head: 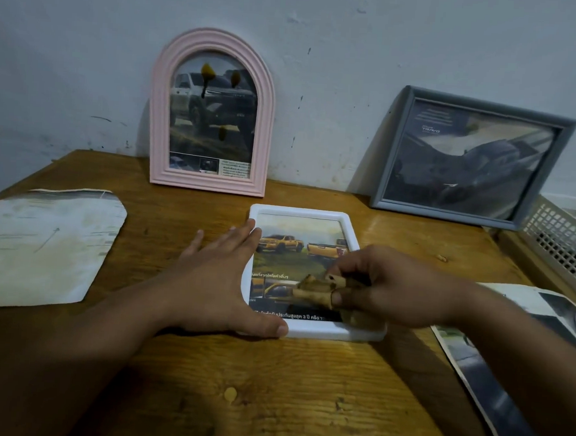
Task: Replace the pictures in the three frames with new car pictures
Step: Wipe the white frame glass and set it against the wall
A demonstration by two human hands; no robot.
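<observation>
Worn brown wooden table (268,402) against pale wall. Grey rectangular frame (549,173) leaning on wall at right rear, dark car picture inside. Pink arched frame (158,115) upright at centre rear, pickup picture inside. Curved-cut faded paper sheet (42,246) flat at left. Dark car print (491,395) flat at right edge. White rounded rectangular frame (305,213) flat mid-table, yellow-pickup picture inside. Left hand (219,277) flat, fingers straight, thumb on frame's near edge. Right hand (387,288) over frame, fingers curled, pinching small tan dried pieces (312,288).
</observation>
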